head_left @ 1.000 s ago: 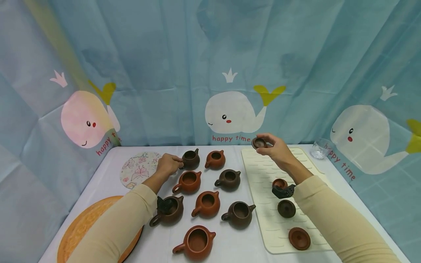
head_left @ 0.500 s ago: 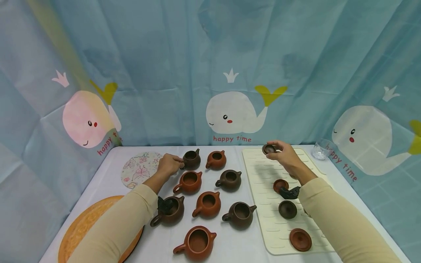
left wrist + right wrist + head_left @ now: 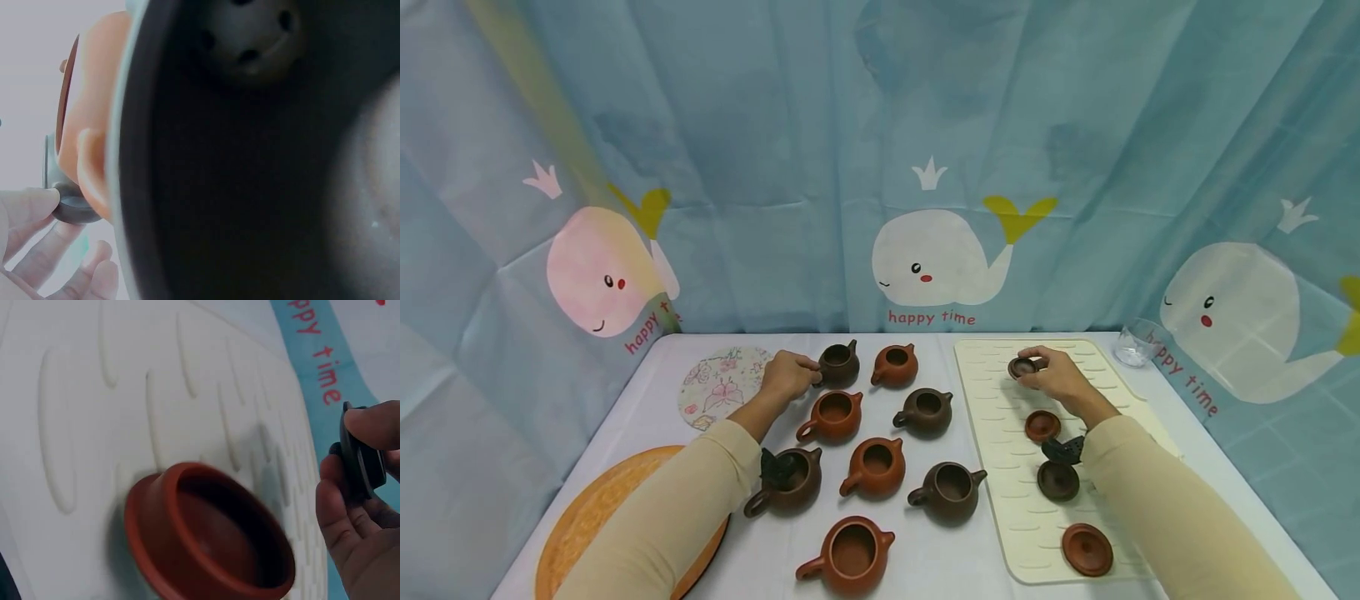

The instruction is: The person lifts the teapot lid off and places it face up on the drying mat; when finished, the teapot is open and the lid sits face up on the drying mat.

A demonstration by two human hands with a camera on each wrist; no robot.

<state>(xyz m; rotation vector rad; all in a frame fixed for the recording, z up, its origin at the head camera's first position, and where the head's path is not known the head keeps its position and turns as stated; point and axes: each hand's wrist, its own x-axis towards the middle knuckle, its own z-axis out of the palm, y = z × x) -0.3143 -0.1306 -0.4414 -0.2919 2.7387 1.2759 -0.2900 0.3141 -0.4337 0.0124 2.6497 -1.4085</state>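
Observation:
My left hand (image 3: 786, 379) pinches the handle of a dark brown teapot (image 3: 838, 367) without a lid, in the back row on the white table; in the left wrist view, thumb and fingers meet at this dark teapot (image 3: 75, 206). Over the far part of the cream mat, my right hand (image 3: 1058, 377) holds a small dark teapot lid (image 3: 1022, 367) by its edge, hollow side up. In the right wrist view the dark lid (image 3: 357, 453) is tilted, and a red-brown lid (image 3: 219, 534) lies hollow side up nearby. Whether the held lid touches the mat is unclear.
Several lidless red-brown teapots (image 3: 877, 468) and dark teapots (image 3: 950, 490) stand between the arms. More lids (image 3: 1087, 550) lie along the cream mat (image 3: 1011, 542). A glass cup (image 3: 1135, 344) stands back right; a floral round mat (image 3: 718, 392) and round wooden board (image 3: 595, 517) lie left.
My right hand has moved right and down toward the cream mat with the dark lid. My left hand keeps its grip on the teapot handle.

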